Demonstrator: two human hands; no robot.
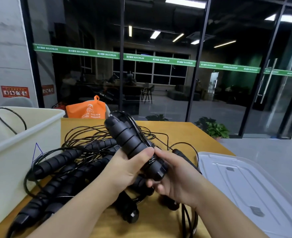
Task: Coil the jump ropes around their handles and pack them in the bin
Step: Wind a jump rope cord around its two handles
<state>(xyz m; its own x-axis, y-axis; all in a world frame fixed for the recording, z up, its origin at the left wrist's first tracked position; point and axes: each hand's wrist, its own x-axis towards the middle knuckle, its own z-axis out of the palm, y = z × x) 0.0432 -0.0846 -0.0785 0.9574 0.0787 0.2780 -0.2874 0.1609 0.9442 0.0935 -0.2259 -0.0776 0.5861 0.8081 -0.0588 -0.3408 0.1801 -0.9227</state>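
Two black foam jump rope handles (124, 134) are held together, tilted up to the left, with thin black cord wound around them. My left hand (124, 169) grips their lower half, thumb across the front. My right hand (172, 177) pinches the cord and the handles' bottom end. Several more black handles and loose tangled cord (69, 162) lie in a pile on the yellow table under my hands. The cream bin (30, 134) stands at the left; a loop of black cord (11, 119) shows inside it.
A clear plastic lid (253, 182) lies on the table at the right. An orange bag (86, 109) sits behind the table's far edge. Potted plants (212, 127) and a glass wall lie beyond. Loose cord (190, 220) hangs near the front edge.
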